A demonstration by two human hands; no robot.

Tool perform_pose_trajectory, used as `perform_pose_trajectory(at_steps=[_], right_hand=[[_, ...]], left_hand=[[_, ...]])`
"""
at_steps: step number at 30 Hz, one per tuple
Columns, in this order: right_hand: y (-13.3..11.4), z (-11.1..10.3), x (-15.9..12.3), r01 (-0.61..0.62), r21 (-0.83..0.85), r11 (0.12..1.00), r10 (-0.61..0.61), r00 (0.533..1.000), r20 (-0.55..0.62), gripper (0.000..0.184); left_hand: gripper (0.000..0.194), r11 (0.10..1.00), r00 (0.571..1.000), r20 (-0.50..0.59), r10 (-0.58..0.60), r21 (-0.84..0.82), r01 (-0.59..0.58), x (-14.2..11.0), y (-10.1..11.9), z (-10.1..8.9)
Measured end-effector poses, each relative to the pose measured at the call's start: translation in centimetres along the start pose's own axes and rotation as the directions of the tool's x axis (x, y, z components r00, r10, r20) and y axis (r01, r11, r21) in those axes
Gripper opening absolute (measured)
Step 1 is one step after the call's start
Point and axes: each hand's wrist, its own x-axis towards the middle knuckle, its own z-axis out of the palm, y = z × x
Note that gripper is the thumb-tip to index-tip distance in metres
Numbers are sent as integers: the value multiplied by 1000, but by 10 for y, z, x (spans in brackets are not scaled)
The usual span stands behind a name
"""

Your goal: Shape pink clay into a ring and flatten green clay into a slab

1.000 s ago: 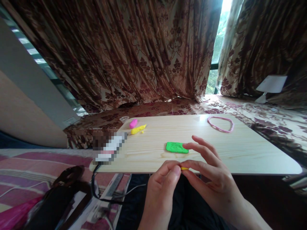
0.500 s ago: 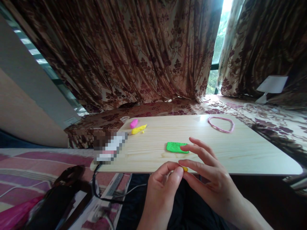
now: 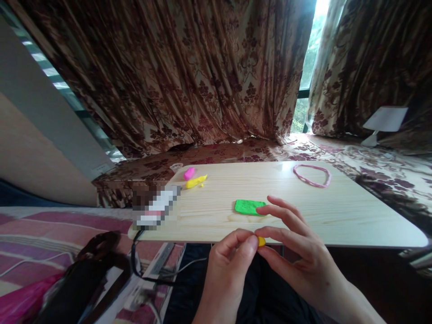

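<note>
A small yellow piece of modelling clay point(image 3: 261, 241) is pinched between the thumb and forefinger of my left hand point(image 3: 232, 258), just off the table's near edge. My right hand point(image 3: 300, 252) meets it from the other side, thumb below and forefinger above, with its other fingers spread. Beyond those fingers lies a flat green slab of clay point(image 3: 248, 207), its right end partly covered by a fingertip. At the far left of the table are a longer yellow lump of clay point(image 3: 195, 182) with a tiny yellow bit beside it, and a pink lump point(image 3: 189, 173).
A pink braided loop point(image 3: 312, 175) rests at the back right of the wooden table point(image 3: 216, 225). On the left edge sits a blurred-out object point(image 3: 157, 207) with a black cable. A power strip point(image 3: 164, 258) is below, and a white lamp point(image 3: 384, 121) stands far right.
More of the small yellow clay piece shows between my hands, its wider face turned toward me. My right finger and thumb have parted slightly around it. The view has shifted a little.
</note>
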Motion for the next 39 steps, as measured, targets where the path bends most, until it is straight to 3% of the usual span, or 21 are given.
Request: perform_pose_trajectory(at_steps=[18,25,39], right_hand=[[1,-1,2,2,-5,1000,-2,998,66,21],[1,-1,1,-29,35,999,27,997,77,18],[2,0,1,-40,47,998,34,992,121,14]], left_hand=[[13,1000,1000,13,0,-18,0,-1,1,1],[25,995,999,28,-44,-91,47,-3,4,2],[14,999,999,45,-27,39,26,-2,5,-1]])
